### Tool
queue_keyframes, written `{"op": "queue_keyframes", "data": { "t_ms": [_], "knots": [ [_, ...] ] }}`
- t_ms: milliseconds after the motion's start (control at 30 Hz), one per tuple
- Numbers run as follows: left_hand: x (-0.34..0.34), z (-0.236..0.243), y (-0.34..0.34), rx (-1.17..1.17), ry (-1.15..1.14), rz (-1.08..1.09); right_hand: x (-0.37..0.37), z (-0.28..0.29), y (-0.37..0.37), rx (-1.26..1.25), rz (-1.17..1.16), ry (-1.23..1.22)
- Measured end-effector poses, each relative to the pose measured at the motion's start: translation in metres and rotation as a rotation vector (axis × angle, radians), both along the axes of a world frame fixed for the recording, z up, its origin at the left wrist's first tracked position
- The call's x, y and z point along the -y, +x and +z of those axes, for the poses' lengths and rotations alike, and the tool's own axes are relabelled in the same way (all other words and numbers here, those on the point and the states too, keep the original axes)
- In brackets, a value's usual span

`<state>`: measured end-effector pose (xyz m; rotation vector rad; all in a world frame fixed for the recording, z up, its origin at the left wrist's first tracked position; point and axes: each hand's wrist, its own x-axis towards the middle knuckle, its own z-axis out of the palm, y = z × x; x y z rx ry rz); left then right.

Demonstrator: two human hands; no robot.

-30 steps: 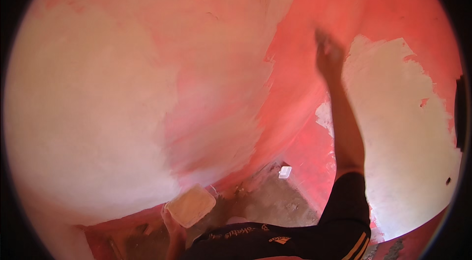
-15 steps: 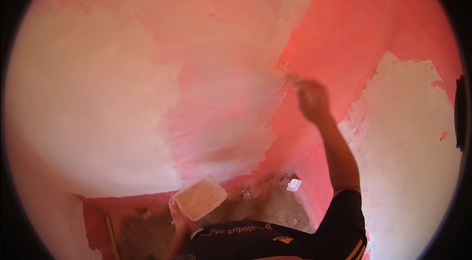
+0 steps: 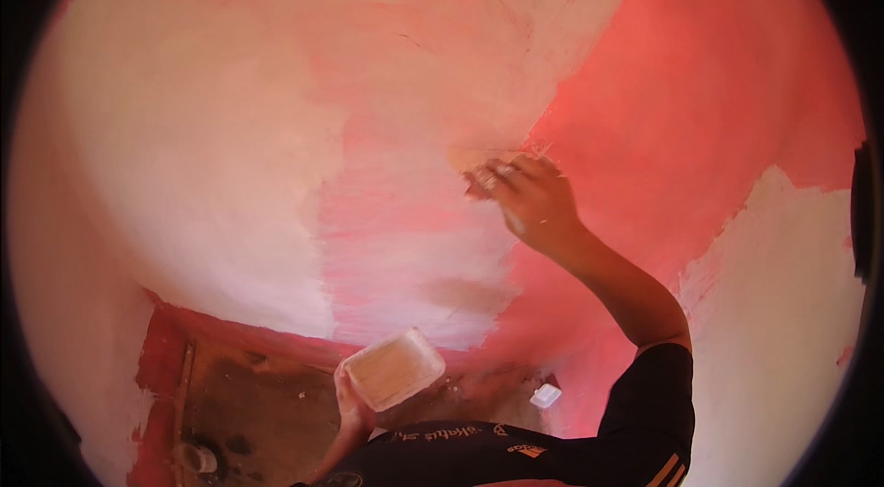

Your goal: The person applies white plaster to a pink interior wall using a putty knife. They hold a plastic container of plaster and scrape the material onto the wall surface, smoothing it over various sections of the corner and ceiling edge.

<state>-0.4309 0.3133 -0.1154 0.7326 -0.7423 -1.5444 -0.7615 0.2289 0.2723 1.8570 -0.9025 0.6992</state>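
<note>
My right hand (image 3: 539, 202) is raised against the wall, its fingers closed round a putty scraper (image 3: 477, 183) whose outline is partly hidden and blurred. The scraper lies at the wall, where the pale coat (image 3: 414, 151) meets the bright red paint (image 3: 681, 91). Low in front of my body, my left hand (image 3: 354, 404) grips one side of a shallow, pale rectangular tub (image 3: 431, 360). Smears of beige paste line the inside of this tub. White paste also marks the fingers of my right hand.
On the brown floor (image 3: 276, 404) below, a small white box (image 3: 545, 395) sits near the wall's foot. A round pale container (image 3: 198, 459) stands at the lower left. Another pale patch (image 3: 783, 321) covers the wall on the right. A dark object (image 3: 861, 211) shows at the right rim.
My right hand has swept left and slightly down along the wall with the scraper. The tub in my left hand appears a little further right. The view has shifted, showing more floor at lower left.
</note>
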Motion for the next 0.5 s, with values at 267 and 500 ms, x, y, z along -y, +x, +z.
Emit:
{"op": "queue_keyframes", "data": {
  "t_ms": [267, 500],
  "knots": [
    [-0.014, -0.016, -0.040, -0.072, 0.130, 0.200, 0.065, 0.125, -0.077, -0.049, -0.262, -0.334],
    [-0.007, -0.013, -0.006, -0.121, 0.067, 0.260, 0.090, 0.007, -0.004, -0.190, 0.038, 0.064]
  ]
}}
